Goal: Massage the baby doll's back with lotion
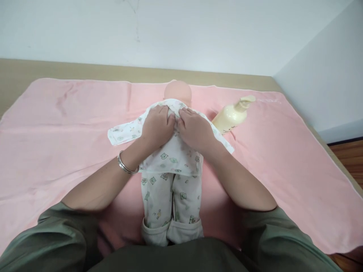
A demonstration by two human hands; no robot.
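A baby doll [178, 92] lies on a pink blanket, dressed in a white long-sleeved baby shirt [170, 158] and matching trousers [159, 196], both printed with small green animals. My left hand [159, 124] and my right hand [195, 128] are side by side on the upper part of the shirt, just below the head. Their fingers are curled against the cloth, which creases between the two thumbs. Part of the fingertips is hidden. No facial features show on the doll's head. One sleeve spreads to the left; my right forearm partly covers the other.
A pale yellow pump bottle [231, 115] leans or lies on the pink blanket [56, 151], right of the doll. Behind the blanket runs a wooden tabletop edge [99, 70] against a white wall [181, 37]. Another wall [326, 71] rises at the right.
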